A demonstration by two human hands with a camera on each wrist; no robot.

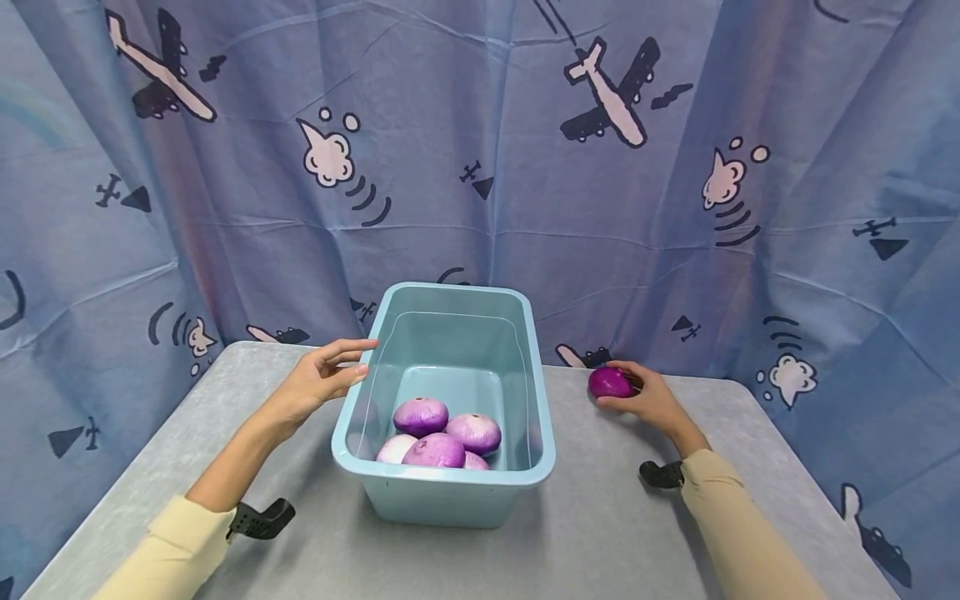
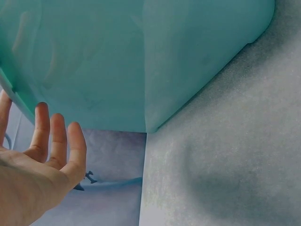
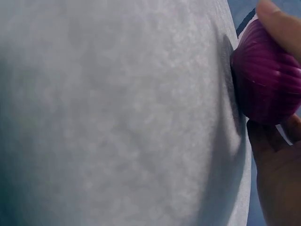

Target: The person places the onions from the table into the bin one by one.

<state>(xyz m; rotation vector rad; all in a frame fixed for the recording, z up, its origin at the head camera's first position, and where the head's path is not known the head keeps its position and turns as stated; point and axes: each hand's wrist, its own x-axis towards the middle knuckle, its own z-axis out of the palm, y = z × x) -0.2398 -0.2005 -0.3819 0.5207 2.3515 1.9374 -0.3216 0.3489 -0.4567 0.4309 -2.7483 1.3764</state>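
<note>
A light blue plastic bin (image 1: 442, 504) stands on the table. My left hand (image 1: 324, 373) is at its left side, fingers loosely extended, with fingertips right at the rim. In the left wrist view, the left hand (image 2: 44, 174) shows an empty palm beside the bin wall (image 2: 94, 61). At the table's back right, my right hand (image 1: 643, 397) grips a dark purple red onion (image 1: 609, 382). The right wrist view shows this onion (image 3: 268, 75) between the thumb and fingers, close to the tabletop. Several paler purple onions, one a purple onion (image 1: 421, 416), lie together at the bin's near end.
The grey table (image 1: 600, 517) ends just behind the bin and the dark onion. A blue curtain (image 1: 420, 200) printed with planes hangs at the table's back edge and sides. Black bands with a camera mount (image 1: 262, 520) sit on both wrists.
</note>
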